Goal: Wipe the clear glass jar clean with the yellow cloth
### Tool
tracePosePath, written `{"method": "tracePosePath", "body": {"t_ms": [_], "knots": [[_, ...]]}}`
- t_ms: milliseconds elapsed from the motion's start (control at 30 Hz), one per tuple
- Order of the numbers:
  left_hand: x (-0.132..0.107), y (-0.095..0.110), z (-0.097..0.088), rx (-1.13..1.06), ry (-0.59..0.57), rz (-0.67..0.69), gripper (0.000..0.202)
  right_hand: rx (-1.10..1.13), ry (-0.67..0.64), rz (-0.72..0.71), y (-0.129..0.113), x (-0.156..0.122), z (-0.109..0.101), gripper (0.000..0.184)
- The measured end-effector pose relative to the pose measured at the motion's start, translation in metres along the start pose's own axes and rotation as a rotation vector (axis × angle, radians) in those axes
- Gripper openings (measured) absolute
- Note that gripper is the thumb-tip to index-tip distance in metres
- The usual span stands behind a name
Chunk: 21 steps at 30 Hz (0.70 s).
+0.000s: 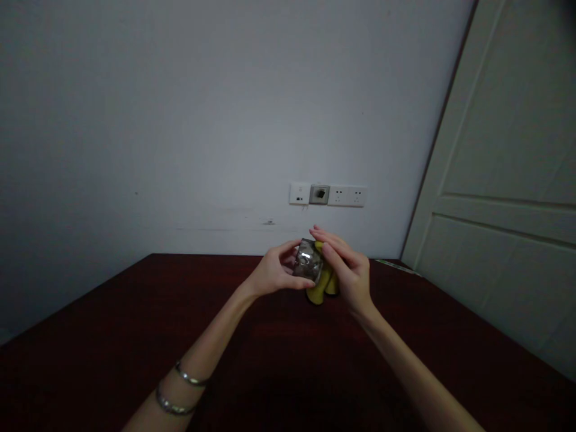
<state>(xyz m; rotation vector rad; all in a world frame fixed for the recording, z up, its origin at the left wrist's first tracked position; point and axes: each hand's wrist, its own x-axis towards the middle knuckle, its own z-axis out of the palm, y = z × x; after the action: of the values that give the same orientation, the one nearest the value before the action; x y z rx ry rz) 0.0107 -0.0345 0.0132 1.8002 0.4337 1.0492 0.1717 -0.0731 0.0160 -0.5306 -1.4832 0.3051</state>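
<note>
Above banana (318,294) | glass jar (308,261) between left hand (272,271), right hand (348,270) (both touching)

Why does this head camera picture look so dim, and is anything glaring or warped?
In the head view, the light is dim, and the tabletop fades almost to black near the bottom edge; a small white glare sits on the shiny object between the left hand and right hand; the door leans, probably from a wide lens.

- Wall (180,120): plain off-white, dimly lit
- Wall outlet strip (328,194): white, low on wall, with grey centre socket
- Door (504,180): cream, panelled, at right
- Table (288,372): dark reddish wood
</note>
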Motion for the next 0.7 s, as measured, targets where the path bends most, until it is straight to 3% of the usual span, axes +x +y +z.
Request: {"method": "tracePosePath", "body": {"t_ms": [133, 200, 267, 400, 467, 567, 700], "knots": [[0.002, 0.001, 0.0, 0.004, 0.025, 0.046, 0.067, -0.111, -0.128, -0.293, -0.009, -0.003, 0.002, 0.03], [0.002, 0.001, 0.0, 0.02, 0.024, 0.056, 0.063, -0.118, -0.168, -0.338, -0.01, -0.002, 0.0, 0.03], [0.001, -0.001, 0.0, 0.011, 0.006, 0.054, 0.068, -0.073, -0.141, -0.265, -0.008, -0.001, -0.002, 0.027], [0.0, -0.002, 0.0, -0.019, -0.032, 0.027, 0.071, 0.043, -0.029, 0.018, 0.001, 0.001, -0.004, 0.021], [0.0, 0.0, 0.001, -0.023, -0.033, 0.006, 0.069, 0.032, -0.008, 0.045, 0.002, 0.001, -0.003, 0.021], [0.001, 0.003, 0.003, 0.014, 0.002, 0.013, 0.068, -0.063, -0.05, -0.111, -0.003, -0.002, -0.001, 0.022], [0.002, 0.005, 0.005, 0.168, 0.075, 0.054, 0.047, -0.185, -0.213, -0.354, -0.01, -0.004, 0.0, 0.031]]}}
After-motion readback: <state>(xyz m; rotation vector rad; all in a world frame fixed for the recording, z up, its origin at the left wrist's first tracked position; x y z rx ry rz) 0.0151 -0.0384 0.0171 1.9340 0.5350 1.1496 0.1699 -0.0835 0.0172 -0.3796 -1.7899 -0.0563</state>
